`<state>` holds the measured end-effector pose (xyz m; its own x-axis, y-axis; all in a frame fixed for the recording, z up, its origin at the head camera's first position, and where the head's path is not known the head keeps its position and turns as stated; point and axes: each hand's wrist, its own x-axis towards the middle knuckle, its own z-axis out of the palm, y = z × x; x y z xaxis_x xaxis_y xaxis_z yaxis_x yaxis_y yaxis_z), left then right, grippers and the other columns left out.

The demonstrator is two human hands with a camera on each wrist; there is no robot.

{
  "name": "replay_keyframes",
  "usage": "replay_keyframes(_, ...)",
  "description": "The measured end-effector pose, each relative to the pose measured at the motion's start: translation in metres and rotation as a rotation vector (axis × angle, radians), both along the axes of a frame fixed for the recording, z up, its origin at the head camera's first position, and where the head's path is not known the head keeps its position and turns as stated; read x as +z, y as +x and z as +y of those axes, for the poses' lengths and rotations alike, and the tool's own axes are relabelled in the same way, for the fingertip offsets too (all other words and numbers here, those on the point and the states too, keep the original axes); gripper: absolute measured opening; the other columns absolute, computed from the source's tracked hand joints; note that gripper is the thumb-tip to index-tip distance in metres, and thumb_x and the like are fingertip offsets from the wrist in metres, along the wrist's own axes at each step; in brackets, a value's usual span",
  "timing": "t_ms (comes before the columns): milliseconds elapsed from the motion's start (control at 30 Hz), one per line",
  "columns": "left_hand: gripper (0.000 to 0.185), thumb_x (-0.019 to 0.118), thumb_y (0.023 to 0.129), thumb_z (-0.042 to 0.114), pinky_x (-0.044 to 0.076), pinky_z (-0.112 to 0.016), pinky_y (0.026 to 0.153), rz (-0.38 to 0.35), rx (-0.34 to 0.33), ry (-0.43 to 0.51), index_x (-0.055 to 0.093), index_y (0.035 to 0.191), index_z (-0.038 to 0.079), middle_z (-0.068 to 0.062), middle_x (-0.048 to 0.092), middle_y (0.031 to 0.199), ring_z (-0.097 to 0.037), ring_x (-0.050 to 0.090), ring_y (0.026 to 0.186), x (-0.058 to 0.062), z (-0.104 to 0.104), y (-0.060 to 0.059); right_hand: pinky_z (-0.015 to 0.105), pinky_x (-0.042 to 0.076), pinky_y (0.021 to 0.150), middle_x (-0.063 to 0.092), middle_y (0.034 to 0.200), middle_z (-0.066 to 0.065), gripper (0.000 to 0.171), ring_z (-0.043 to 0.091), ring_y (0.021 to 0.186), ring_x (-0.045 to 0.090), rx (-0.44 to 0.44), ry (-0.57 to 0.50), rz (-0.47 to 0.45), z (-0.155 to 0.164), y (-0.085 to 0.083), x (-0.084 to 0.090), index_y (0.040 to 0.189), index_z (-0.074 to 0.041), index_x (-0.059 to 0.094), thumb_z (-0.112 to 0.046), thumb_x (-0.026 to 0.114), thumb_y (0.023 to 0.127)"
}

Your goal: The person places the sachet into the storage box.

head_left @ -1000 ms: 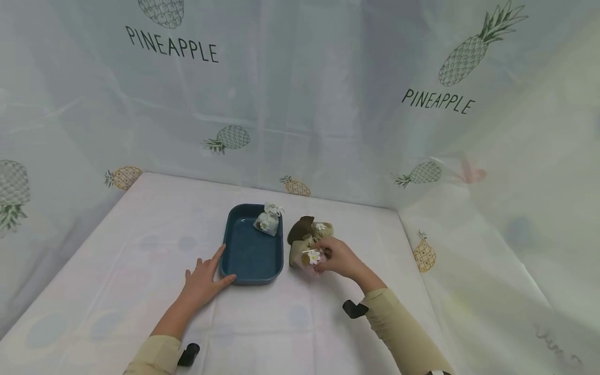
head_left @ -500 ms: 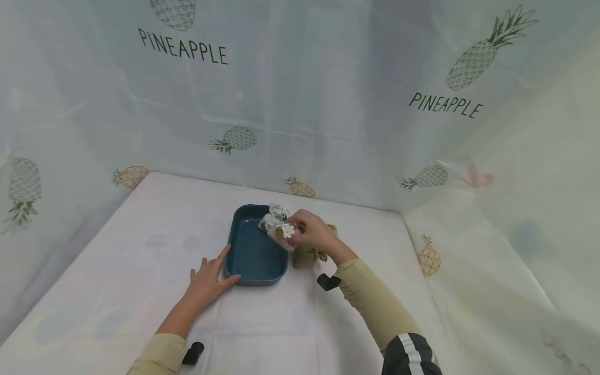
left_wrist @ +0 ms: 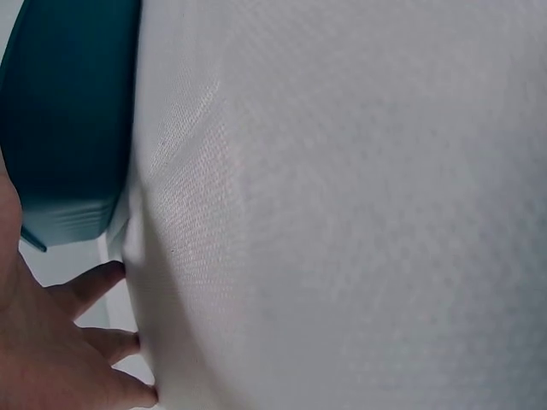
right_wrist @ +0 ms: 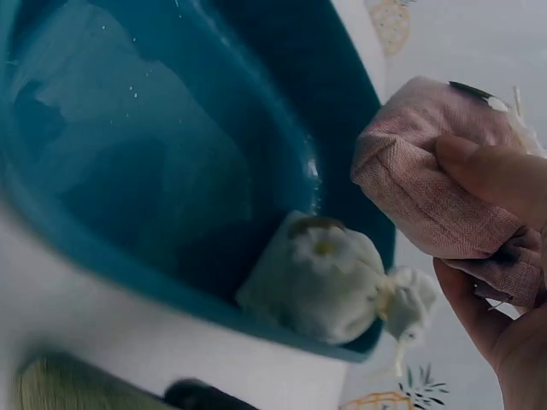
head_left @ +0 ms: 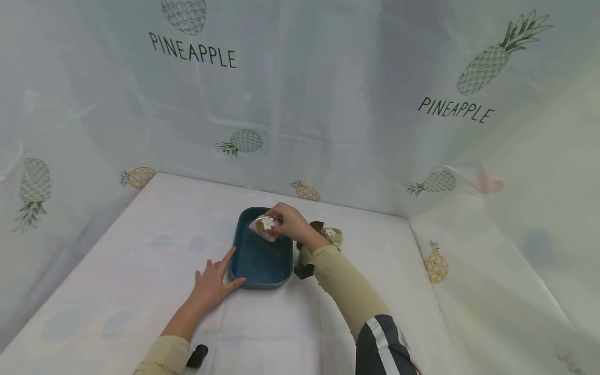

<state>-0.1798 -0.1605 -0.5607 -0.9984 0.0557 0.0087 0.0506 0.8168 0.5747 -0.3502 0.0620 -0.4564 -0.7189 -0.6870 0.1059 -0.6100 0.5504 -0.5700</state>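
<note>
R hand [head_left: 290, 224] pinches a pink sachet w/ white daisy [head_left: 264, 226], holding it over the far end of the dark teal tray [head_left: 260, 263]; the forearm in a beige sleeve [head_left: 339, 281] crosses the tray's right side. L hand [head_left: 213, 281] lies flat on the surface [head_left: 140, 245], fingers spread, thumb and forefinger touching the tray's near-left corner. Just right of the tray, partly hidden behind the R wrist, sit more sachets [head_left: 328, 235] in olive/brown, one w/ a daisy; pineapple-print curtain [head_left: 328, 94] backs the scene.
</note>
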Motion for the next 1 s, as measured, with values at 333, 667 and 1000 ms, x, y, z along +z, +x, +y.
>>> replay_keyframes(333, 0.091, 0.066, 0.086, 0.056, 0.013, -0.082, 0.095, 0.005, 0.003, -0.019, 0.022, 0.156, 0.018, -0.03, 0.047, 0.138, -0.062, 0.021, 0.133, 0.0, 0.004, 0.0, 0.028, 0.047, 0.084, 0.059, 0.104, 0.0, 0.033, 0.013, 0.093, 0.055, -0.037, 0.052, 0.009, -0.016, -0.011, -0.024, 0.113, -0.009, 0.07, -0.003, 0.079, 0.081)
replay_keyframes(667, 0.091, 0.067, 0.086, 0.055, 0.011, -0.081, 0.096, -0.001, 0.007, -0.005, 0.022, 0.156, 0.019, -0.03, 0.047, 0.138, -0.061, 0.02, 0.134, -0.001, 0.005, 0.001, 0.026, 0.047, 0.078, 0.059, 0.103, 0.002, 0.031, 0.013, 0.088, 0.052, -0.008, 0.135, 0.059, -0.028, -0.011, -0.04, 0.115, -0.008, 0.069, 0.001, 0.072, 0.086)
replay_keyframes(1000, 0.091, 0.068, 0.085, 0.056, 0.012, -0.082, 0.096, 0.007, 0.027, -0.009, 0.025, 0.156, 0.018, -0.03, 0.047, 0.138, -0.061, 0.021, 0.134, -0.002, 0.002, 0.0, 0.031, 0.047, 0.09, 0.059, 0.115, 0.005, 0.029, 0.018, 0.105, 0.056, -0.017, 0.146, 0.08, -0.035, -0.011, -0.045, 0.118, -0.009, 0.067, -0.007, 0.071, 0.09)
